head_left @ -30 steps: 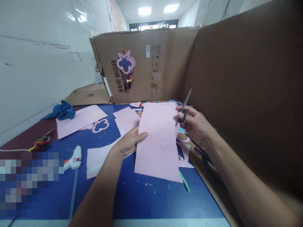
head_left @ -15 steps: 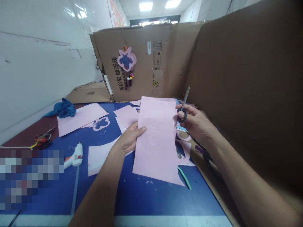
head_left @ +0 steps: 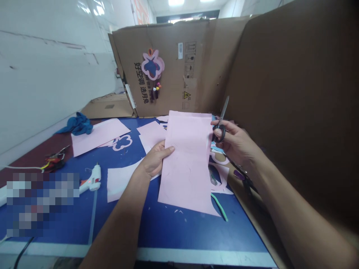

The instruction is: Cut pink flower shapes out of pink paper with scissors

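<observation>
My left hand [head_left: 153,160] pinches the left edge of a long pink sheet [head_left: 187,160] and holds it tilted up above the blue table [head_left: 174,231]. My right hand [head_left: 237,144] grips a pair of black-handled scissors [head_left: 221,121] at the sheet's upper right edge, the blades pointing up and nearly closed. Faint pencil lines show on the sheet.
Pink offcuts [head_left: 99,134] and white paper [head_left: 120,181] lie on the table, with a white glue gun [head_left: 91,181], a blue cloth [head_left: 77,125] and a green strip [head_left: 220,207]. Cardboard walls [head_left: 294,93] stand at the back and right; a pink and blue paper flower [head_left: 152,65] hangs there.
The pink sheet and both hands have risen slightly and the view has shifted; the scissors stay by the sheet's right edge.
</observation>
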The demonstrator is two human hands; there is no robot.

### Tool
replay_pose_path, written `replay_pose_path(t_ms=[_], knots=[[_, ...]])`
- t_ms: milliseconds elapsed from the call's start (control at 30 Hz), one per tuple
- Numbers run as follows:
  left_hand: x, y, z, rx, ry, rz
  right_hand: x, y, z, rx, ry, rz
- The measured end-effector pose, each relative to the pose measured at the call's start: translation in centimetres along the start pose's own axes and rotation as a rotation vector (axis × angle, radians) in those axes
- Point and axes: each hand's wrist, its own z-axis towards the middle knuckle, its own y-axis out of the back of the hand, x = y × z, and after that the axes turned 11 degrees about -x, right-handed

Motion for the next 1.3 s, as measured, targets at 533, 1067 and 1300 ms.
replay_pose_path(t_ms=[533, 1067, 1300], knots=[[-0.2, -0.2, -0.2, 0.030, -0.016, -0.055, 0.5, -0.1, -0.6, 0.059, -0.028, -0.135], [-0.6, -0.1, -0.3, 0.091, -0.047, -0.071, 5.1, 5.6, -5.5, -0.006, -0.003, -0.606], [-0.9, -0.5, -0.7, 0.088, -0.053, -0.076, 6.8, 7.8, -7.6, 0.183, -0.164, -0.759]])
